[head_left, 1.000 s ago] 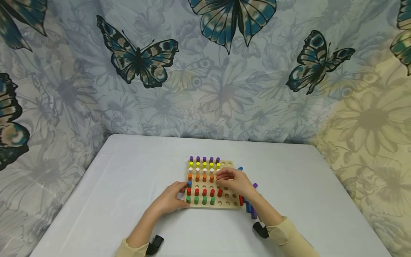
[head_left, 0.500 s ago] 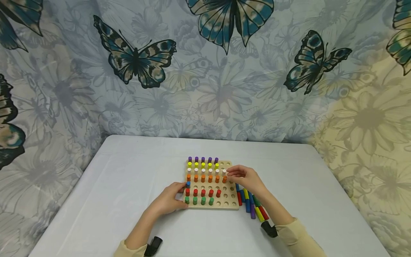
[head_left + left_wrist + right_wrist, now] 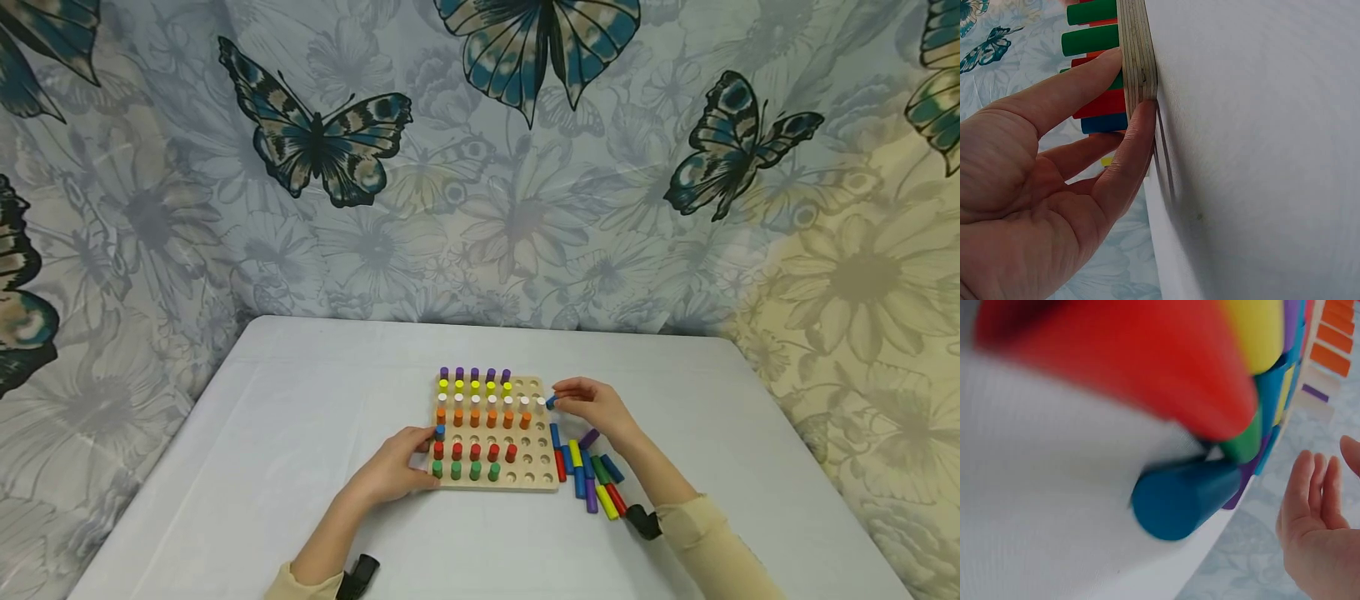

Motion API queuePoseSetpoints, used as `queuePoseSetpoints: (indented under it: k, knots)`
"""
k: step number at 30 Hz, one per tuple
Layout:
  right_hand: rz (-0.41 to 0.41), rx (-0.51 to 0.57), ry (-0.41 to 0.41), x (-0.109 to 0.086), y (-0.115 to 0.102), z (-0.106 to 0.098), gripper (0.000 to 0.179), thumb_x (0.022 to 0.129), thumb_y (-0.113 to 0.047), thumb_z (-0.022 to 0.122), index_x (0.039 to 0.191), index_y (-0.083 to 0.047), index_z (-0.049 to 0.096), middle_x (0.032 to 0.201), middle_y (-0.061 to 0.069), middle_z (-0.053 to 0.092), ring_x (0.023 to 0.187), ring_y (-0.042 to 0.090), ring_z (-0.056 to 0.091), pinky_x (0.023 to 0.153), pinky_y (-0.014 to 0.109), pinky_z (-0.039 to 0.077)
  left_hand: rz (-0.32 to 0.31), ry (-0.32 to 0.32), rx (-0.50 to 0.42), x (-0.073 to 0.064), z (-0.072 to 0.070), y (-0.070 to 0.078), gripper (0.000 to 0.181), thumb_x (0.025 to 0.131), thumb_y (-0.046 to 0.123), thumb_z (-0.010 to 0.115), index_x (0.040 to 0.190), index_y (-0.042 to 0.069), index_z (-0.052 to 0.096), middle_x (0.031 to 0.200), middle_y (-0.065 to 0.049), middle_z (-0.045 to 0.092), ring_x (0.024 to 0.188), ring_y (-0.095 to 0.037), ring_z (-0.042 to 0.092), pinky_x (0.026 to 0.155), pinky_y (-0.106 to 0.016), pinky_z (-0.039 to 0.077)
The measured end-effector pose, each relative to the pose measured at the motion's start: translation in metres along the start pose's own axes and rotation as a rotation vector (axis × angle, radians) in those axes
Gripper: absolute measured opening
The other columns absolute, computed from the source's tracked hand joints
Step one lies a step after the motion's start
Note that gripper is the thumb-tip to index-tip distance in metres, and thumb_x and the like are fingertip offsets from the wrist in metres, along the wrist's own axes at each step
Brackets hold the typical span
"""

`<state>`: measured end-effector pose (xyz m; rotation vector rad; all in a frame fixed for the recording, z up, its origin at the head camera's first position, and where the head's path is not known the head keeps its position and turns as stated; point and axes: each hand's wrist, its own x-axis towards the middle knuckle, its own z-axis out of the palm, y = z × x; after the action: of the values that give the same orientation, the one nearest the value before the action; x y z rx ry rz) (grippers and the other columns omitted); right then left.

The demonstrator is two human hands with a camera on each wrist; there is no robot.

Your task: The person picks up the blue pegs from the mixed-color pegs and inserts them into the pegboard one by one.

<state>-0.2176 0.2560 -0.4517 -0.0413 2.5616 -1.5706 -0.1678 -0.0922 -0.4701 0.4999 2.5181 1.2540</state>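
A wooden pegboard (image 3: 495, 489) stands on the white table with rows of coloured pegs upright in its holes. My left hand (image 3: 396, 463) holds its near left corner, thumb at the front edge and fingers along the left side, close to a lone blue peg (image 3: 440, 432). In the left wrist view a fingertip presses the layered board edge (image 3: 1141, 69). Just off the board's far right side, my right hand (image 3: 596, 408) has its fingertips right at a loose blue peg (image 3: 552, 402). The right wrist view shows its fingers (image 3: 1300, 484) fairly straight, the thumb apart. A white peg (image 3: 541, 404) ends the white row.
Loose pegs lie heaped right of the board, among them a yellow peg (image 3: 607, 502), a red peg (image 3: 617, 499) and a purple peg (image 3: 589, 438). Bare holes (image 3: 528, 477) show at the board's right. A butterfly-patterned cloth (image 3: 480, 250) hangs behind the table (image 3: 337, 358).
My right hand has moved right, from over the board to beyond its right side. White pegs now show at the right end of their row. My left hand keeps its place.
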Motion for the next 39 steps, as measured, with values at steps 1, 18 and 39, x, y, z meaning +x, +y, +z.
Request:
queuePoseSetpoints:
  k: [1, 18, 39]
  knots:
    - [0.001, -0.021, 0.01, 0.002, 0.001, -0.001, 0.035, 0.092, -0.015, 0.068, 0.123, 0.002, 0.062, 0.119, 0.018, 0.064, 0.104, 0.027, 0.061, 0.094, 0.045, 0.048, 0.001, 0.0, -0.001, 0.0, 0.0, 0.0, 0.074, 0.075, 0.012, 0.084, 0.138, -0.005, 0.048, 0.129, -0.017, 0.054, 0.117, -0.035, 0.052, 0.097, -0.053, 0.042]
    - [-0.163, -0.424, 0.012, 0.022, 0.007, 0.0, 0.024, 0.087, -0.006, 0.07, 0.111, -0.003, 0.068, 0.115, 0.015, 0.065, 0.111, 0.036, 0.056, 0.091, 0.047, 0.05, 0.009, -0.003, -0.003, -0.003, -0.001, 0.001, 0.075, 0.076, 0.013, 0.084, 0.138, -0.006, 0.048, 0.128, -0.018, 0.054, 0.117, -0.036, 0.052, 0.096, -0.054, 0.042]
    - [-0.272, -0.629, -0.074, 0.025, 0.011, 0.004, 0.018, 0.085, -0.005, 0.072, 0.104, -0.003, 0.07, 0.105, 0.011, 0.066, 0.098, 0.029, 0.06, 0.086, 0.045, 0.051, 0.023, -0.013, -0.004, -0.002, -0.002, 0.001, 0.075, 0.076, 0.013, 0.084, 0.139, -0.006, 0.047, 0.127, -0.017, 0.054, 0.116, -0.036, 0.053, 0.095, -0.053, 0.043]
